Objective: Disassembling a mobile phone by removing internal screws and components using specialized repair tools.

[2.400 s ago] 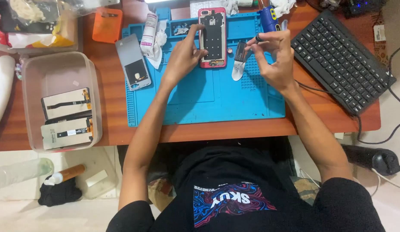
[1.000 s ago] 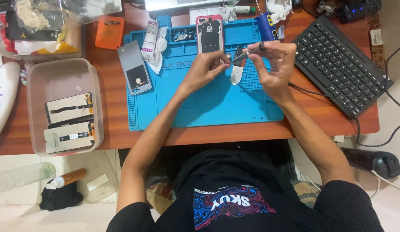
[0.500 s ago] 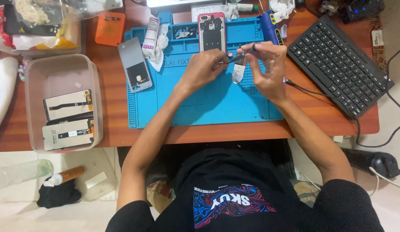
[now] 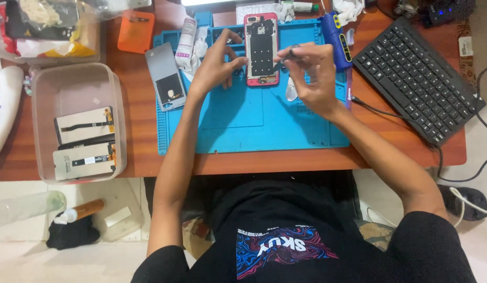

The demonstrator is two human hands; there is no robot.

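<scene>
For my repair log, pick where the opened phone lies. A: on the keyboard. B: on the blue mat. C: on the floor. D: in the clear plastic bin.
B: the phone lies back-open on the blue mat, with the left hand touching its edge and the right hand beside it.

Two phone screens (image 4: pixel 84 144) lie in the clear plastic tub (image 4: pixel 42 84); white bottle (image 4: pixel 3 112) left.

Matt blue rubbery mat (image 4: pixel 254 126), wooden desk (image 4: pixel 139 105)
</scene>
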